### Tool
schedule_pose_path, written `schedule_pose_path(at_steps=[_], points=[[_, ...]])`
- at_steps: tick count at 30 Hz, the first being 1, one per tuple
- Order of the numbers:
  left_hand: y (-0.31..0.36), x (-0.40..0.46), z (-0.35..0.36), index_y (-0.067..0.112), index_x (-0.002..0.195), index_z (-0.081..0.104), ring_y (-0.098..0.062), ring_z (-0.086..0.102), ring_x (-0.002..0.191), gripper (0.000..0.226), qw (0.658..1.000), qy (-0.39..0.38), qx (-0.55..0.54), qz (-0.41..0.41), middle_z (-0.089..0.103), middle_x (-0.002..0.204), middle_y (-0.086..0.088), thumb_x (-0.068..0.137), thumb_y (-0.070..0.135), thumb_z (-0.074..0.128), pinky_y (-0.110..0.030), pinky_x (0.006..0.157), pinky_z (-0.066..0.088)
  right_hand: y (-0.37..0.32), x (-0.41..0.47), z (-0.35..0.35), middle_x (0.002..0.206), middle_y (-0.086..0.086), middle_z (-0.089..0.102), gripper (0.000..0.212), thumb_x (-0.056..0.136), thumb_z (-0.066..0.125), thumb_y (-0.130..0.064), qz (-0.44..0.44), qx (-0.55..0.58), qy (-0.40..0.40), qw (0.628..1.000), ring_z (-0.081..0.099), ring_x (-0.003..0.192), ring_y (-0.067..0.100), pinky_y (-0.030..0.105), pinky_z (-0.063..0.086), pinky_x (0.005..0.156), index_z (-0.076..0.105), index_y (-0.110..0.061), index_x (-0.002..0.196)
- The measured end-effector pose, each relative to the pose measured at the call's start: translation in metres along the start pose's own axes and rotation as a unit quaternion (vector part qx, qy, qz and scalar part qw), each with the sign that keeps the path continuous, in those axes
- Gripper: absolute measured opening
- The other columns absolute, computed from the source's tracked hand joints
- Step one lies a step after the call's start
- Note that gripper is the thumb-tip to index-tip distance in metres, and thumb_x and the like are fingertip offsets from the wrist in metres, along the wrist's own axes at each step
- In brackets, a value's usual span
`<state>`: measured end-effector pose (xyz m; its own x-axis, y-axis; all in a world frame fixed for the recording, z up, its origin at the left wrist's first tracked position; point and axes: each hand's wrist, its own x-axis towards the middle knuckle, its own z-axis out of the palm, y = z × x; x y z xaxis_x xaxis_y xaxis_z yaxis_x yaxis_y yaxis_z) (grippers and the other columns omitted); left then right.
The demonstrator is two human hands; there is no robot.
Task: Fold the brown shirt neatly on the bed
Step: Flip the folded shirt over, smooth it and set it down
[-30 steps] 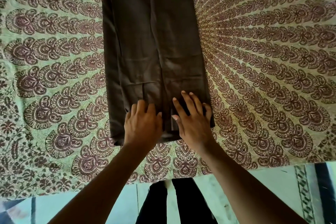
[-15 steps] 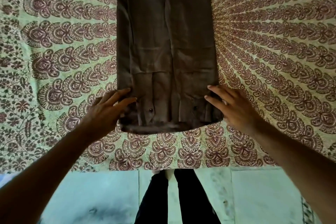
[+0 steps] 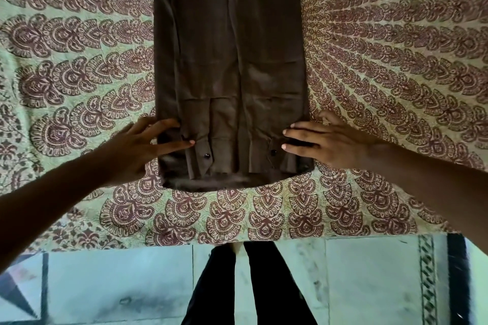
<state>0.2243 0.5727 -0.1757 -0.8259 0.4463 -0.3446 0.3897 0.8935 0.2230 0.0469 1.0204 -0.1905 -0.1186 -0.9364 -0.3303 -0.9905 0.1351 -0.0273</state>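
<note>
The brown shirt point(image 3: 229, 60) lies on the bed as a long narrow strip, its sides folded inward. It runs from the top of the view down to a near hem, where two dark buttons show. My left hand point(image 3: 137, 148) pinches the strip's near left edge between thumb and fingers. At the near right edge my right hand point(image 3: 332, 142) has its fingers curled over the cloth. The two hands sit level with each other, one on each side of the strip. The shirt's far end is cut off by the frame.
A green bedspread point(image 3: 79, 60) with a maroon fan pattern covers the bed around the shirt. Its near edge ends just below the hem. Below that are the pale tiled floor point(image 3: 118, 285) and my dark-trousered legs point(image 3: 237, 285).
A second ago both hands pressed flat side by side on the near hem. They have since spread apart to the strip's left and right edges and closed on the cloth.
</note>
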Motion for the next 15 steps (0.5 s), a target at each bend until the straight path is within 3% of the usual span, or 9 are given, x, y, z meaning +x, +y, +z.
schedule_pose_path(at_steps=[5,9,12,15], points=[[0.001,0.000,-0.003,0.038,0.147,0.050,-0.044,0.047,0.123,0.091,1.000,0.024,0.002,0.003,0.043,0.152,-0.015,0.068,0.009,0.086,-0.060,0.082,0.055,0.001,0.001,-0.001,0.156,0.008,0.048,0.087,0.072,0.080,0.001,-0.012,0.010,0.028,1.000,0.052,0.139,0.027,0.055,0.032,0.100,0.049,-0.025,0.148],[0.007,0.008,-0.002,0.038,0.135,0.061,-0.044,0.045,0.121,0.082,0.999,0.026,-0.024,-0.038,0.045,0.145,-0.018,0.063,0.011,0.090,-0.060,0.087,0.048,-0.009,0.009,0.003,0.145,0.008,0.056,0.072,0.069,0.085,-0.006,0.017,0.045,0.063,0.997,0.054,0.131,0.029,0.052,0.036,0.096,0.058,-0.024,0.133],[0.010,0.004,-0.002,0.037,0.126,0.069,-0.049,0.038,0.128,0.069,0.994,0.047,-0.051,-0.082,0.040,0.149,-0.022,0.066,0.009,0.089,-0.064,0.091,0.043,-0.025,0.019,0.003,0.137,0.012,0.061,0.065,0.060,0.080,0.000,0.095,0.115,0.102,0.983,0.057,0.122,0.036,0.050,0.046,0.088,0.067,-0.018,0.121],[0.015,0.008,-0.003,0.033,0.115,0.073,-0.048,0.036,0.132,0.057,0.991,0.057,-0.079,-0.090,0.038,0.152,-0.020,0.066,0.006,0.086,-0.061,0.093,0.039,-0.042,0.023,0.002,0.133,0.012,0.062,0.055,0.065,0.065,-0.005,0.177,0.210,0.128,0.953,0.055,0.121,0.036,0.054,0.051,0.089,0.068,-0.015,0.119]])
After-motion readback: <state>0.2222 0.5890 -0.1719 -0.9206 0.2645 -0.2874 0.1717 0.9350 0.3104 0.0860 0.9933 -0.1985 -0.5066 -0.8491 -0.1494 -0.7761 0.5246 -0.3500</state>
